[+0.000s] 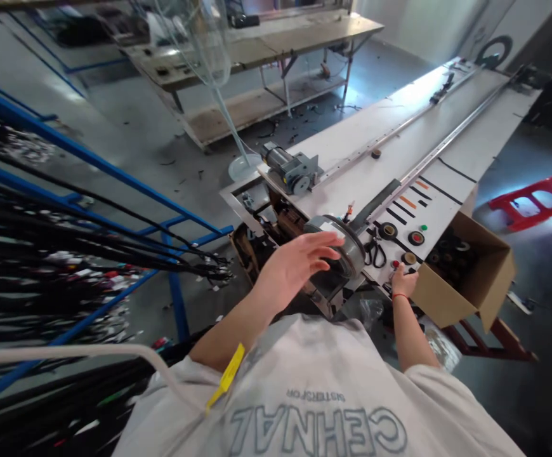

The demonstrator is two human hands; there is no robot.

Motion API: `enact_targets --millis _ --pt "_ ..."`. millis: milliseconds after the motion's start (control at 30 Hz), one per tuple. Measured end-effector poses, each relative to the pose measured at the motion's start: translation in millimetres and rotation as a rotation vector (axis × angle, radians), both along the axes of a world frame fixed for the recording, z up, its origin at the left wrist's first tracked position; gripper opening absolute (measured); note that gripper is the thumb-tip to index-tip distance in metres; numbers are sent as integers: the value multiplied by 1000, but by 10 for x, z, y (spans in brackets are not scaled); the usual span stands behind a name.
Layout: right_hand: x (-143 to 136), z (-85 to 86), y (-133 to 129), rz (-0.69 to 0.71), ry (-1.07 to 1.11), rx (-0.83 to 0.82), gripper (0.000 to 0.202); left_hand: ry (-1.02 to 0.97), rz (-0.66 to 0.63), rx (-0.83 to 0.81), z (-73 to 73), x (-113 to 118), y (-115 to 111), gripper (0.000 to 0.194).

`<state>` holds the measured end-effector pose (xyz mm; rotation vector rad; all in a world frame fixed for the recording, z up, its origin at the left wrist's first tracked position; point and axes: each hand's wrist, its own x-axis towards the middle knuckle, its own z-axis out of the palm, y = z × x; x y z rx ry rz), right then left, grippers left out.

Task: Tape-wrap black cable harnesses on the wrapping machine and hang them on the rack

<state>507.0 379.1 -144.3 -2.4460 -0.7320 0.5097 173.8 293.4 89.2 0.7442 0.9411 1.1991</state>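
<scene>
At the centre of the frame we have one grey, smooth-sided drum, round with a dark rim, sitting at the near end of the long white table. Its wide face slopes from upper left to lower right, while its axle line points to the upper right, matching one shiny metal rod running up the table!

Our left hand is open, fingers loosely spread over the drum's near side; we can't tell whether the fingertips touch it. Well apart from it, our right hand is at the table's near edge, fingers bent, beside one red button and one tan roll; what it grips, if anything, we can't make out.

Between the hands lies one pair of black-handled scissors, and just above, two dark round rolls, one with a red middle. One green button sits near them, and flat black and orange strips lie in slanting rows. One metal motor stands left of the rod. Right of the table, one open brown cardboard box holds dark round pieces, and one glossy red plastic stool lies at the frame's right edge.
</scene>
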Motion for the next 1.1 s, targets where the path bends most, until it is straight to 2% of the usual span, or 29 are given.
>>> enact_targets --millis 100,200,300,367,400,467,533,600,667,767,833,933,1100 --pt "15 -34 14 1 -8 16 73 -131 -78 -11 24 -28 2 42" --pt "13 -37 20 4 -15 22 73 -158 -76 1 -8 -3 4 41" --pt "-3 -8 13 5 -17 14 73 -29 -22 58 -104 -27 23 39" --pt "-18 14 9 2 -10 15 73 206 47 126 -232 -107 60 53" --pt "-26 23 8 0 -6 19 74 365 85 158 -325 -162 85 58" --pt "-38 35 10 -4 -2 22 79 671 133 171 -576 -275 134 51" --pt "-44 38 11 -5 -1 12 85 820 54 79 -910 -347 160 36" --pt "-44 34 6 -7 -1 2 88 770 -143 -69 -1288 -345 144 32" --pt "-39 27 -10 -10 2 5 87 648 -261 -155 -1651 -278 94 35" --pt "-26 11 -35 -11 17 35 85 550 -224 -180 -2059 -155 14 48" --pt "-13 -7 -37 -15 33 56 85 557 -206 -191 -2213 -115 -4 55" --pt "3 -38 -30 -18 43 63 87 631 -212 -188 -2274 -121 19 59" --pt "18 -97 -18 -25 -10 29 85 884 -224 -20 -2086 -191 57 42"
